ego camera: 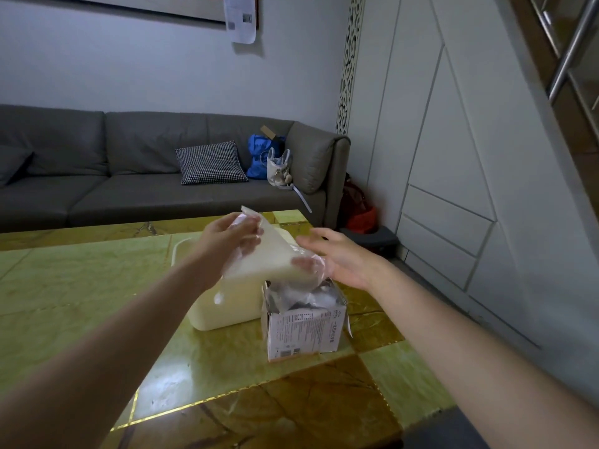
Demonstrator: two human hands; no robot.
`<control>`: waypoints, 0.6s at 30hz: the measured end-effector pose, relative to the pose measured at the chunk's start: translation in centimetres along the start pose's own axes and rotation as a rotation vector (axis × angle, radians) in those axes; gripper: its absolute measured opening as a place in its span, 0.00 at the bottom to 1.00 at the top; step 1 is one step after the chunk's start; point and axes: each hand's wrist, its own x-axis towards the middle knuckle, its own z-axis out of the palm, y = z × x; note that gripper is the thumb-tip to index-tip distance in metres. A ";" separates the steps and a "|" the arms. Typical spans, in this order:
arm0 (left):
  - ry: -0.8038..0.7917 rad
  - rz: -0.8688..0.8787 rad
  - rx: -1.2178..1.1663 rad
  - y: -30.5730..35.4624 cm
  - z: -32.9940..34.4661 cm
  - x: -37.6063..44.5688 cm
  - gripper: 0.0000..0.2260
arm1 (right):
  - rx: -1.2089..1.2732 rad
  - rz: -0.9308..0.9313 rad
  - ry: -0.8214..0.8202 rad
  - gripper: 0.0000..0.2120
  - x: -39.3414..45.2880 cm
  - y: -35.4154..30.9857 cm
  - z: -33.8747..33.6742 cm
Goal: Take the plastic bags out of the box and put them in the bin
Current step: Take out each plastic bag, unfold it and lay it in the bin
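facing camera: box (303, 328) label, print unreadable

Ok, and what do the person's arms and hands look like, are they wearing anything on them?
Both forearms are bare as far as the frame shows: no sleeves, watch or bracelets. The left hand and the right hand wear no gloves, and no rings are visible. Both hands are slightly motion-blurred.

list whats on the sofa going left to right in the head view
dark grey cushion → checked cushion → blue bag → pale handbag
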 end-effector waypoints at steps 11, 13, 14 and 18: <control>0.419 0.001 0.248 -0.7 -2.7 0.7 0.08 | -0.218 -0.472 0.551 0.12 2.3 -1.8 -0.3; 0.467 0.006 0.221 -0.4 -3.9 1.1 0.10 | -0.329 -0.527 0.535 0.12 2.8 -2.2 -0.1; 0.486 0.039 0.197 0.0 -4.2 1.5 0.10 | -0.379 -0.556 0.520 0.12 3.3 -2.4 0.3; 0.634 0.361 0.451 2.1 -4.1 2.4 0.12 | -0.444 -0.596 0.494 0.13 5.5 -2.3 2.9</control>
